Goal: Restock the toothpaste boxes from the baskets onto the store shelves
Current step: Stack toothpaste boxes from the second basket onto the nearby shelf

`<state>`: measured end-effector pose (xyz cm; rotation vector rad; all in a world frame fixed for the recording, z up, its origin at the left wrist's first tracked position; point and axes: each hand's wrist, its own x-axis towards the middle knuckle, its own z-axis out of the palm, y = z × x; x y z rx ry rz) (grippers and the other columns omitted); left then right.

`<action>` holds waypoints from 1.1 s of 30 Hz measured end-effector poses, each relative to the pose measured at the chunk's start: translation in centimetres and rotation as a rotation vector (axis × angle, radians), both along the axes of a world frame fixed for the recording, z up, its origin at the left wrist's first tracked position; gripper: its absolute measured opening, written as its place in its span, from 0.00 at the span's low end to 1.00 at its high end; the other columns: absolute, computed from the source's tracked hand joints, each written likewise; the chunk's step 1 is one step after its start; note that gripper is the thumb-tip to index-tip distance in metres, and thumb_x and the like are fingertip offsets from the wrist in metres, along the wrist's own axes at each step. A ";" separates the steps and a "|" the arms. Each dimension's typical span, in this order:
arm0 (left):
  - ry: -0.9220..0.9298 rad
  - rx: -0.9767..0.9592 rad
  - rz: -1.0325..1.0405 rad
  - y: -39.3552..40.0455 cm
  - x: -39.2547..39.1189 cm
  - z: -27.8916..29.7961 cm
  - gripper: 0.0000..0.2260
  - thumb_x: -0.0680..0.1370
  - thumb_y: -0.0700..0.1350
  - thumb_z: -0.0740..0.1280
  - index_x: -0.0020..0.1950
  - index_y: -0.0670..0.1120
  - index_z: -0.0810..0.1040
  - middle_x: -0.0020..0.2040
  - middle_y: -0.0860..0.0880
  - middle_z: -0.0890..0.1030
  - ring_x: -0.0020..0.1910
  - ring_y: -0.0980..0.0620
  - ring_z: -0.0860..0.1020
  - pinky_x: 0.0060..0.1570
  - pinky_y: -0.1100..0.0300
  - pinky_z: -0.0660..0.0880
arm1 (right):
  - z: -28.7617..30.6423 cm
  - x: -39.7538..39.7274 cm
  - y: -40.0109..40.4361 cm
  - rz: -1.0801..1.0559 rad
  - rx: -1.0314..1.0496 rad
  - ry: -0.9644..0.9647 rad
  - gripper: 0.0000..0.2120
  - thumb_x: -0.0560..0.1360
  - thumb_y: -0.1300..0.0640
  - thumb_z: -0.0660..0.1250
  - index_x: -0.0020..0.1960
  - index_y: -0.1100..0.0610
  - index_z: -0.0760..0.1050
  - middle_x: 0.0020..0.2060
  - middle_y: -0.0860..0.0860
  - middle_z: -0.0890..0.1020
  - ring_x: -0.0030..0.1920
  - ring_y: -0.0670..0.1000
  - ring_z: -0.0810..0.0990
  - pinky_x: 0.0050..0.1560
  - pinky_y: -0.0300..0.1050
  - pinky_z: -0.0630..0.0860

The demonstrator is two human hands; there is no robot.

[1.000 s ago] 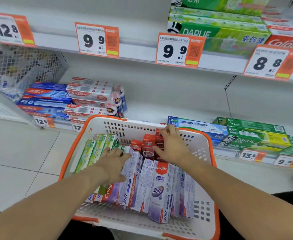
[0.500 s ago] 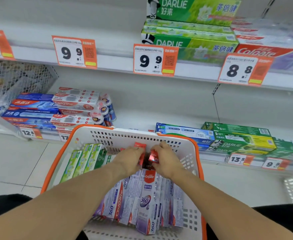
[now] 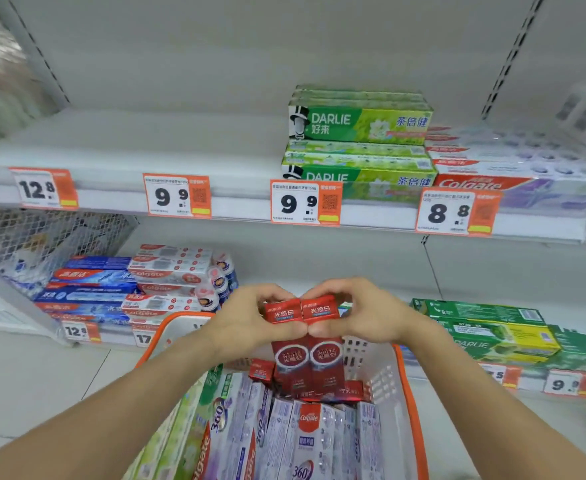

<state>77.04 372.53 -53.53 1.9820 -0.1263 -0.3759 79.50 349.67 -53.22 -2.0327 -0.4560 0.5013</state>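
Observation:
Two red toothpaste boxes (image 3: 302, 362) stand upright side by side above the white basket with an orange rim (image 3: 406, 382). My left hand (image 3: 246, 323) grips the left box near its top, and my right hand (image 3: 361, 317) grips the right one; my thumbs meet in front. White Colgate 360 boxes (image 3: 305, 441), green boxes (image 3: 180, 434) and more red boxes (image 3: 262, 372) lie in the basket. The upper shelf (image 3: 146, 140) is bare on its left, above the 12.8 and 9.9 tags.
Green Darlie boxes (image 3: 361, 126) and Colgate boxes (image 3: 513, 168) are stacked on the upper shelf at the right. On the lower shelf lie blue and white Colgate boxes (image 3: 129, 285) at the left and green Darlie boxes (image 3: 499, 330) at the right. A wire mesh bin (image 3: 35, 244) sits far left.
Both hands closed on the two red boxes in the basket and lifted them up out of it. The view has tilted upward toward the upper shelf.

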 end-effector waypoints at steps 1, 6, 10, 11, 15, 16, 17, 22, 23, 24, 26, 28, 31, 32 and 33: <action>-0.026 -0.036 0.051 0.4 -0.3 1.2 0.18 0.64 0.47 0.83 0.51 0.47 0.83 0.47 0.49 0.86 0.45 0.50 0.86 0.45 0.55 0.83 | 1.0 -0.2 0.5 -0.007 0.023 -0.023 0.20 0.69 0.53 0.81 0.59 0.50 0.82 0.51 0.45 0.85 0.52 0.45 0.83 0.54 0.42 0.81; -0.177 -0.185 0.240 1.5 -1.4 6.1 0.26 0.58 0.44 0.84 0.52 0.46 0.80 0.46 0.49 0.87 0.43 0.52 0.86 0.41 0.63 0.81 | 5.1 -0.8 3.2 -0.043 0.154 -0.056 0.24 0.64 0.60 0.83 0.57 0.54 0.78 0.50 0.52 0.86 0.51 0.54 0.86 0.53 0.49 0.83; -0.301 -0.321 0.283 2.7 -1.3 9.6 0.27 0.57 0.52 0.81 0.54 0.49 0.80 0.47 0.50 0.87 0.45 0.52 0.86 0.45 0.59 0.83 | 9.3 -0.6 5.6 -0.079 0.232 -0.200 0.27 0.64 0.61 0.82 0.61 0.55 0.78 0.49 0.53 0.87 0.51 0.52 0.86 0.51 0.48 0.84; -0.330 -0.342 0.295 3.1 -1.2 10.3 0.28 0.58 0.53 0.80 0.55 0.50 0.79 0.48 0.50 0.87 0.46 0.53 0.86 0.45 0.59 0.83 | 10.5 -0.3 6.2 -0.078 0.224 -0.252 0.26 0.65 0.60 0.81 0.61 0.55 0.79 0.49 0.53 0.87 0.51 0.51 0.86 0.51 0.48 0.84; -0.479 -0.387 0.406 4.1 -0.2 12.4 0.27 0.66 0.59 0.76 0.61 0.52 0.76 0.53 0.53 0.84 0.51 0.58 0.83 0.50 0.63 0.80 | 15.0 1.6 8.6 -0.068 0.177 -0.429 0.23 0.65 0.61 0.83 0.58 0.54 0.81 0.46 0.51 0.87 0.47 0.49 0.87 0.49 0.46 0.84; -0.500 -0.422 0.482 4.4 0.3 12.6 0.23 0.70 0.60 0.75 0.60 0.52 0.76 0.54 0.53 0.83 0.52 0.58 0.82 0.51 0.63 0.79 | 16.1 2.1 9.3 -0.077 0.166 -0.484 0.22 0.65 0.61 0.83 0.57 0.54 0.81 0.45 0.51 0.87 0.46 0.48 0.87 0.48 0.44 0.83; -0.502 -0.485 0.573 4.7 0.8 13.0 0.17 0.75 0.59 0.72 0.58 0.51 0.76 0.53 0.52 0.83 0.52 0.57 0.82 0.52 0.63 0.78 | 17.2 2.8 10.1 -0.093 0.160 -0.539 0.22 0.64 0.62 0.83 0.56 0.55 0.81 0.44 0.50 0.87 0.44 0.46 0.86 0.46 0.41 0.82; -0.628 -0.343 0.710 8.6 3.7 12.9 0.09 0.81 0.45 0.67 0.61 0.52 0.75 0.58 0.52 0.80 0.56 0.56 0.78 0.52 0.67 0.75 | 21.7 6.5 14.3 -0.128 0.240 -0.730 0.22 0.65 0.63 0.82 0.57 0.56 0.80 0.46 0.48 0.85 0.44 0.40 0.84 0.48 0.34 0.78; -0.639 -0.266 0.676 9.5 4.2 12.4 0.13 0.81 0.43 0.67 0.64 0.53 0.74 0.61 0.52 0.78 0.58 0.55 0.77 0.56 0.63 0.75 | 22.2 7.2 15.3 -0.119 0.217 -0.795 0.22 0.65 0.61 0.82 0.56 0.54 0.80 0.47 0.47 0.85 0.46 0.40 0.84 0.50 0.34 0.78; -0.629 -0.230 0.634 10.0 4.6 12.1 0.17 0.80 0.41 0.68 0.67 0.54 0.72 0.62 0.52 0.77 0.61 0.54 0.76 0.60 0.60 0.74 | 22.6 7.9 16.2 -0.106 0.184 -0.854 0.22 0.64 0.60 0.81 0.56 0.52 0.80 0.47 0.46 0.85 0.47 0.39 0.83 0.52 0.35 0.78; -0.614 -0.182 0.549 10.5 5.1 11.5 0.23 0.79 0.39 0.68 0.72 0.54 0.69 0.65 0.55 0.75 0.64 0.56 0.73 0.61 0.66 0.71 | 22.8 9.4 17.5 -0.090 0.104 -0.922 0.22 0.63 0.57 0.81 0.56 0.51 0.81 0.47 0.45 0.85 0.47 0.40 0.84 0.54 0.38 0.80; -0.615 -0.098 0.496 10.4 5.5 11.2 0.27 0.78 0.40 0.69 0.76 0.52 0.66 0.68 0.57 0.72 0.65 0.62 0.69 0.57 0.73 0.66 | 22.4 11.0 18.2 -0.089 0.037 -0.922 0.23 0.63 0.54 0.80 0.57 0.51 0.81 0.48 0.46 0.86 0.48 0.42 0.84 0.56 0.44 0.81; -0.617 -0.001 0.476 10.3 6.0 10.9 0.30 0.78 0.40 0.70 0.78 0.50 0.63 0.65 0.57 0.70 0.63 0.64 0.66 0.59 0.70 0.62 | 21.7 12.7 18.4 -0.105 -0.017 -0.836 0.24 0.64 0.54 0.82 0.58 0.53 0.81 0.50 0.48 0.86 0.49 0.44 0.85 0.56 0.47 0.82; -0.610 0.009 0.466 10.3 6.2 10.8 0.30 0.78 0.40 0.70 0.77 0.50 0.63 0.64 0.58 0.69 0.63 0.63 0.67 0.58 0.71 0.63 | 21.5 13.1 18.4 -0.118 -0.012 -0.786 0.24 0.64 0.55 0.82 0.59 0.53 0.81 0.50 0.49 0.85 0.49 0.44 0.85 0.55 0.47 0.82; -0.606 0.007 0.451 10.2 6.3 10.8 0.31 0.77 0.39 0.70 0.77 0.50 0.62 0.63 0.58 0.70 0.62 0.63 0.68 0.56 0.73 0.65 | 21.4 13.5 18.3 -0.134 0.006 -0.737 0.25 0.65 0.55 0.82 0.60 0.54 0.80 0.50 0.50 0.85 0.49 0.45 0.85 0.53 0.46 0.83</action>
